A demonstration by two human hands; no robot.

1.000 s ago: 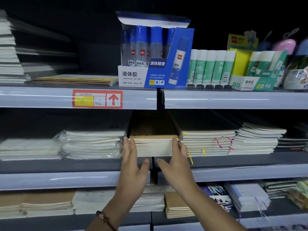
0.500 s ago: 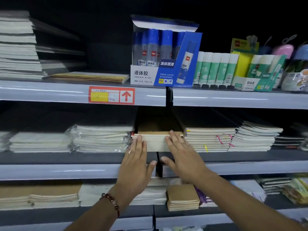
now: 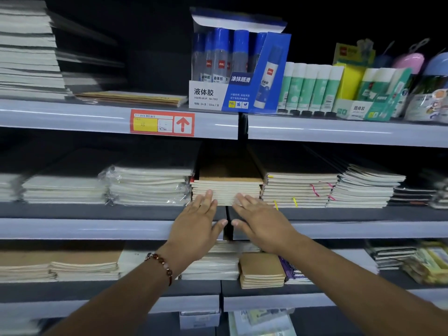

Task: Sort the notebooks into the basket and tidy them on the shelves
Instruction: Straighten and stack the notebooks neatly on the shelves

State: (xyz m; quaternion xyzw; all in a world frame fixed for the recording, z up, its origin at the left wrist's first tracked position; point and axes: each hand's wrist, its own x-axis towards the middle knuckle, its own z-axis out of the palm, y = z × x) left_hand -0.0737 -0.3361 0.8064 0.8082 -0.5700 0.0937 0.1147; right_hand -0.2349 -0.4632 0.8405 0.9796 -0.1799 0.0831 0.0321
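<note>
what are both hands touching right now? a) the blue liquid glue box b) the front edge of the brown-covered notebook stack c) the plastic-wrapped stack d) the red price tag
b: the left hand and right hand lie flat, fingers against the front of the brown-covered notebook stack on the middle shelf.

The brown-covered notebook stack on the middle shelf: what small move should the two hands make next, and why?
Probably one more gentle push straight back. The left hand and right hand lie open, fingertips on the front edges of the brown-covered stack, which looks slightly forward of the wrapped stack beside it.
</note>
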